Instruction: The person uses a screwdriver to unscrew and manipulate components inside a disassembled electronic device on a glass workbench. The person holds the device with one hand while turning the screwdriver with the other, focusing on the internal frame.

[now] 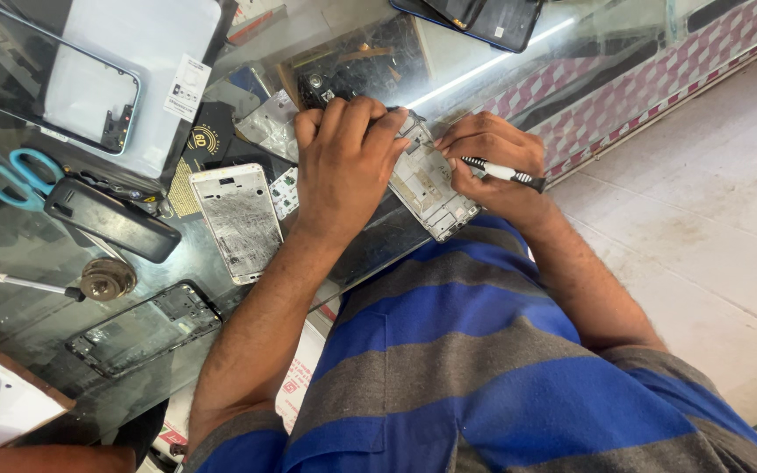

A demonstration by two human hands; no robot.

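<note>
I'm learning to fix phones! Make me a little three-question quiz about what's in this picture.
1. True or false: the right hand holds a screwdriver.
2. Which lies nearest the blue-handled scissors? A) the black phone B) the dark phone at the top edge C) the striped shirt
3. Fill in: the left hand presses down on a silver phone ____.

Key: 1 true. 2 A. 3 frame. The frame sits at the edge of the glass counter, and a second silver frame lies beside the left forearm.
</note>
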